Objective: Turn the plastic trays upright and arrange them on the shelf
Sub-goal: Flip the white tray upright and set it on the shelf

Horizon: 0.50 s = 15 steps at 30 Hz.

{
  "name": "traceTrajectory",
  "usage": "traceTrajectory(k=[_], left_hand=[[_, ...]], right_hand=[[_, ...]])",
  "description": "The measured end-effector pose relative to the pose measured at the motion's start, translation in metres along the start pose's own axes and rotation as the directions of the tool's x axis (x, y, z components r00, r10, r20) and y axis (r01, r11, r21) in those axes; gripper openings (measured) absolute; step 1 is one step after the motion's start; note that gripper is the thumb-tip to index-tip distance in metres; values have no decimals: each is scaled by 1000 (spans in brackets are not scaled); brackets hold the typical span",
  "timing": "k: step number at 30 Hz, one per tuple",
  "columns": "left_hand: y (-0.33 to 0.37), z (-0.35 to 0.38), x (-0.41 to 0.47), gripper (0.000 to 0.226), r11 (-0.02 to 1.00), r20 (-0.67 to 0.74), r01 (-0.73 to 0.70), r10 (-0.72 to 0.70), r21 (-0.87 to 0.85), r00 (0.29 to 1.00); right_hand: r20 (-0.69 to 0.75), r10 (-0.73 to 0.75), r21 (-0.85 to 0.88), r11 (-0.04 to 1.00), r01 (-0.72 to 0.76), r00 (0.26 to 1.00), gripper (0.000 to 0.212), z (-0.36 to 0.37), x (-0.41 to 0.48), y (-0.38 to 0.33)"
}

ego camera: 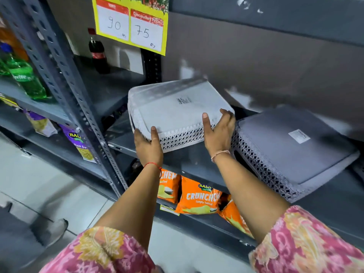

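A white plastic tray with lattice sides lies upside down on the grey metal shelf, its flat bottom facing up. My left hand grips its near left corner, thumb on top. My right hand holds its near right corner, fingers wrapped over the edge. To the right, a grey plastic tray of the same lattice design also lies upside down, with a white label on its bottom, overhanging the shelf's front edge.
A yellow price sign hangs above. A cola bottle stands at the back left. Orange chip bags fill the shelf below. Green bottles and snack packs sit on the left rack, behind a perforated upright post.
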<state>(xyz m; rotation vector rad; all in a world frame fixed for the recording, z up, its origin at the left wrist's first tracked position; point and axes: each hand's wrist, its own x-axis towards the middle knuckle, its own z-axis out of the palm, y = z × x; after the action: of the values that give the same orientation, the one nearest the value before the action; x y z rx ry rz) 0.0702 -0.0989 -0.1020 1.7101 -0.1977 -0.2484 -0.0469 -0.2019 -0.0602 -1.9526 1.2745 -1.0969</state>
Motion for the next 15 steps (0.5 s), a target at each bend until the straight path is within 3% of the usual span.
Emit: traceTrajectory(k=[7, 10, 12, 15], left_hand=[[4, -3, 24, 61, 999, -113, 25, -20, 47, 993], [5, -8, 36, 56, 998, -147, 64, -61, 13, 987], [6, -9, 37, 53, 998, -158, 58, -58, -1, 986], [9, -8, 36, 52, 998, -173, 60, -65, -34, 983]], right_hand=[[-3, -9, -273, 962, 7, 1000, 75, 12, 48, -6], [114, 51, -464, 886, 8, 992, 84, 12, 65, -5], [241, 87, -618, 782, 84, 967, 91, 12, 75, -3], [342, 169, -699, 703, 130, 924, 96, 12, 84, -1]])
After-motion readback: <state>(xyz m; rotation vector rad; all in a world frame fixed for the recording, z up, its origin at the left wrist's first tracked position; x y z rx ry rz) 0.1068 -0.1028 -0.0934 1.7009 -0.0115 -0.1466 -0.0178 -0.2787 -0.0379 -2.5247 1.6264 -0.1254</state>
